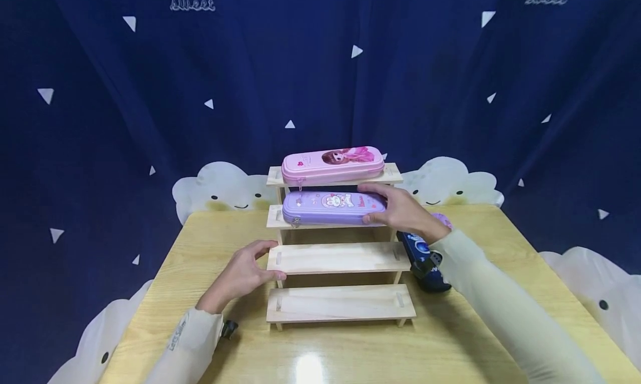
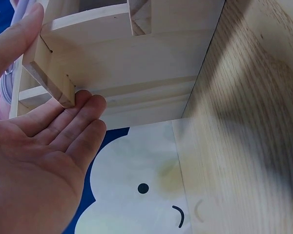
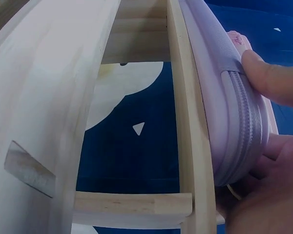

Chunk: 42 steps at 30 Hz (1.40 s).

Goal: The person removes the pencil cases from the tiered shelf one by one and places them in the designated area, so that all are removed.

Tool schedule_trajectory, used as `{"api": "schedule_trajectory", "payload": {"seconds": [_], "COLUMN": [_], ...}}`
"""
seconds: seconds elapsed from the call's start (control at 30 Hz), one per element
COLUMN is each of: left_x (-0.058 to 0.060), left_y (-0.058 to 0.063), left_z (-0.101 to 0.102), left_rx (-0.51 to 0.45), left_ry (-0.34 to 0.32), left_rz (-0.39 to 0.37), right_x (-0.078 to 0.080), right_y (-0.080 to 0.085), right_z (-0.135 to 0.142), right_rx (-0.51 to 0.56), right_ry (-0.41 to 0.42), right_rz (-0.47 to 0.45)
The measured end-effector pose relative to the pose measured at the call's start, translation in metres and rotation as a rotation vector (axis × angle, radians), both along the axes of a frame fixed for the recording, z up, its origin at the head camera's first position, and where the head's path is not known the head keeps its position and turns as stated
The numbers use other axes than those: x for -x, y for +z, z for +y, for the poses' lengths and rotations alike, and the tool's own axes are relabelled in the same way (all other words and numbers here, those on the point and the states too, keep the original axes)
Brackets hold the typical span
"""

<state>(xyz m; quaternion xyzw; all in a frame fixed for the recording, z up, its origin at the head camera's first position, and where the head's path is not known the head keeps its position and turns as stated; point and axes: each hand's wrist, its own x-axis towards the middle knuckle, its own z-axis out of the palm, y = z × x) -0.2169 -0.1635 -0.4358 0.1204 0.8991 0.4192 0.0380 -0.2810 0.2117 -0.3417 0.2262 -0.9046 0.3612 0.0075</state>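
A stepped wooden rack with several tiers stands on the table. On its second tier from the top lies a purple pencil case with a cartoon bunny and a zip along its side. My right hand grips the right end of this case; in the right wrist view, the thumb and fingers straddle its rounded, zipped end. My left hand holds the left end of the tier below, thumb above the board and fingers under it. A pink pencil case with a doll picture rests on the top tier.
A dark blue pencil case stands on the table right of the rack, partly covered by my right wrist. Behind that arm shows a bit of something purple-pink. The wooden table ends at a navy curtain with white clouds.
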Motion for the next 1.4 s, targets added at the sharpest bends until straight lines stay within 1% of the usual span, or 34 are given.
{"api": "schedule_trajectory", "payload": {"seconds": [0.17,0.43,0.7,0.83,0.9,1.0,1.17,1.27,1.4], "left_x": [-0.002,-0.003,-0.002,-0.003,-0.003,-0.002,-0.002,-0.001,-0.001], "left_y": [-0.001,0.000,-0.001,-0.001,0.000,0.000,0.000,0.000,0.000], "left_z": [0.000,0.001,0.001,0.001,0.001,0.001,0.001,0.001,0.000], "left_rx": [-0.007,-0.003,0.015,0.015,0.012,0.010,0.009,0.011,0.012], "left_ry": [0.009,0.012,0.014,0.012,0.011,0.011,0.010,0.009,0.019], "left_rz": [-0.002,-0.007,0.003,0.003,0.005,0.008,0.004,0.009,0.000], "right_x": [0.000,0.002,0.005,0.006,0.005,0.004,0.000,-0.003,-0.009], "right_y": [-0.002,0.000,0.000,0.002,0.002,0.001,-0.002,-0.003,-0.001], "right_z": [-0.001,-0.002,-0.002,-0.003,-0.004,-0.004,-0.004,-0.004,-0.003], "right_rx": [-0.008,-0.044,-0.119,-0.144,-0.137,-0.099,-0.017,0.010,0.029], "right_ry": [0.009,0.029,0.022,0.001,-0.012,-0.034,-0.071,-0.080,-0.082], "right_rz": [0.002,0.010,-0.021,-0.059,-0.075,-0.092,-0.085,-0.077,-0.099]}}
